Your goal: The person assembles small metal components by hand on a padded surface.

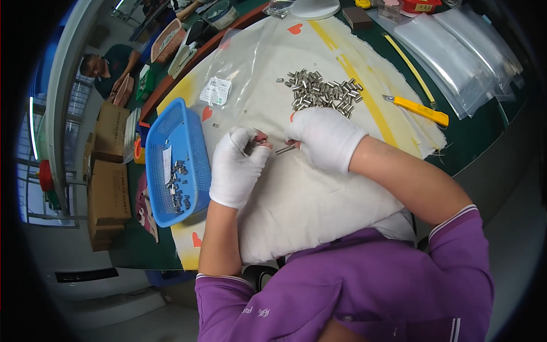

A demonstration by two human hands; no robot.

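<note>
Head view: right hand (327, 137) pinched on thin metal rod (285, 150) at its 8–9 o'clock, long axis about 8-to-2, free end near left hand (233, 171), curled, contents can't tell.

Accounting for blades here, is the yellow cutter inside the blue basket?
No, the yellow cutter lies right of the metal pile, and the blue basket stands left of it.
</note>
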